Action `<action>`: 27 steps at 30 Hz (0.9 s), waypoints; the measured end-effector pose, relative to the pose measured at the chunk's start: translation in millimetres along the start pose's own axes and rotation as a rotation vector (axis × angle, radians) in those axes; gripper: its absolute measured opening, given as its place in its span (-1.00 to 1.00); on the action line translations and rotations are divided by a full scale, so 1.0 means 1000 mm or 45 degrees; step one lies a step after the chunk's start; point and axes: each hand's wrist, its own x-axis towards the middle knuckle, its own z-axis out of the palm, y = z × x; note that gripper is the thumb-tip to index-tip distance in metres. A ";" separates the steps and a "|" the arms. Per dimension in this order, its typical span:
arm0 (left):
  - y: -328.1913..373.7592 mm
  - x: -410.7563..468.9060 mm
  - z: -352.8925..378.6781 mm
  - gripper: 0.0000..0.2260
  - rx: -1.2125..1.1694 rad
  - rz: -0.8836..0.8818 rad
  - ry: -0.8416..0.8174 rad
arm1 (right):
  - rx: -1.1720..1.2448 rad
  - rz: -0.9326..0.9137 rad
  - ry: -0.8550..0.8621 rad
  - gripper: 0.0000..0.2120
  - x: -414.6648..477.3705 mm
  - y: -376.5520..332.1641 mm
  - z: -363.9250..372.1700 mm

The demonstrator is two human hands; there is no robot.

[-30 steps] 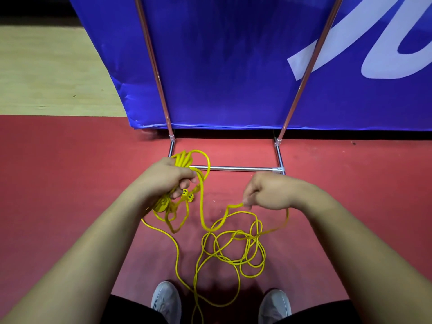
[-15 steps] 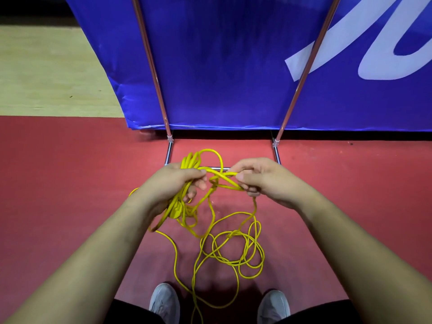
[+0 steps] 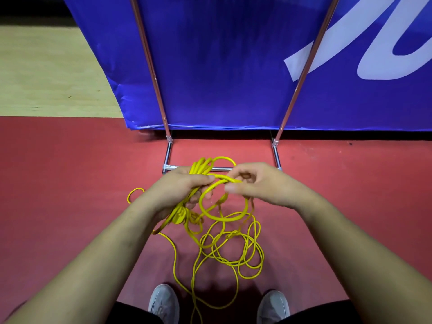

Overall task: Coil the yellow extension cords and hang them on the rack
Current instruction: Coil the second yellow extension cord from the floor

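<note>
Head view: the left hand (image 3: 184, 185) is curling its grip round a bundle of finished loops of the cord (image 3: 200, 165), just in front of the rack (image 3: 149, 57) and over its base bar (image 3: 222, 169). The right hand (image 3: 257, 183) is pinching a fresh loop, its grip narrow on the strand, and bringing it against the bundle. The rest of the cord is lying on the floor (image 3: 70, 183) in a loose tangle between the hands and the shoes (image 3: 163, 302), with strands running back between them.

That tangle is the main risk. Its rings are overlapping, so drawing up the next length could be pulling them into a knot. A strand by the shoes could be getting stepped on, jerking loops out of the left grip. The bundle is looking thick for one hand, and loops could be sliding off the fingers. Hanging loops could also be snagging on the base bar.
</note>
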 end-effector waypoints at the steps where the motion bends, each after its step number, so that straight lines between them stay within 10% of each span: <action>1: 0.001 0.000 -0.001 -0.76 -0.024 -0.008 0.027 | -0.114 0.014 0.007 -0.80 -0.001 0.003 -0.001; 13: 0.000 -0.004 -0.002 -0.78 -0.444 -0.214 -0.246 | -0.421 -0.420 0.229 -0.79 0.010 0.001 0.018; 21: 0.006 -0.001 -0.020 -0.84 -0.600 -0.052 -0.094 | -0.027 -0.009 -0.193 -0.94 0.011 0.048 -0.006; 27: 0.009 -0.008 -0.038 -0.84 -0.185 -0.048 0.006 | 0.166 0.154 0.278 -0.93 0.009 0.063 -0.014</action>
